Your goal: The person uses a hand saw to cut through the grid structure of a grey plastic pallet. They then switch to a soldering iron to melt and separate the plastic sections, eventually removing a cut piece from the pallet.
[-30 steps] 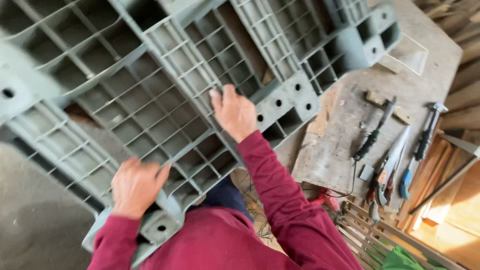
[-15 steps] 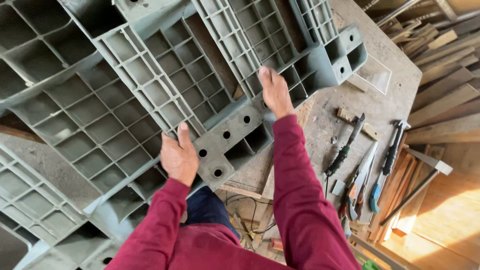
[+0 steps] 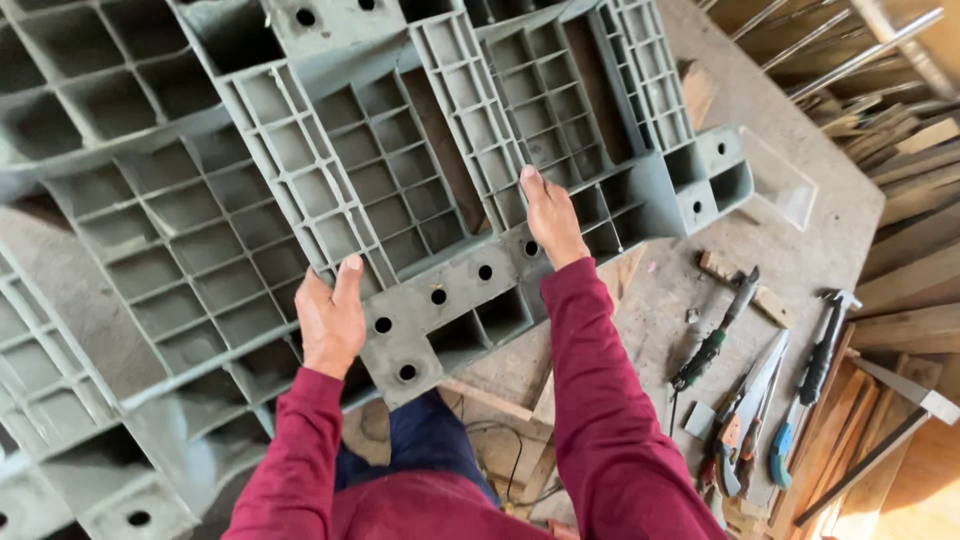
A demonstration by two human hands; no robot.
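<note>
- Head view: a large grey plastic pallet [image 3: 330,190] is lying ribbed side up, filling the upper left and reaching across to the counter [image 3: 790,240] on the right.
- The left hand [image 3: 332,318] is resting flat on a rib of the pallet near its close corner, fingers [image 3: 349,279] lying together and pointing up the grid, not wrapped around anything.
- The right hand [image 3: 549,218] is pressing on the pallet further up and to the right, fingers [image 3: 531,188] stretched over a rib beside a row of round holes; whether they are curling into a cell cannot be told.
- Both arms are wearing dark red sleeves [image 3: 610,420], and dark blue trousers [image 3: 430,445] are showing between them.
- The pallet's close corner block [image 3: 420,335], with its round holes, is sitting between the two hands.
- On the counter, well apart from the hands, a black-handled tool [image 3: 718,330] is lying at a slant, with a handsaw [image 3: 752,395] just beside it.
- A hammer [image 3: 812,375] with a black and blue grip is lying to the right of the saw.
- A small wood block [image 3: 718,266] is sitting near the black-handled tool's tip.
- Wooden planks [image 3: 900,260] are stacked along the right edge, and metal rods [image 3: 860,55] are lying at the upper right.
</note>
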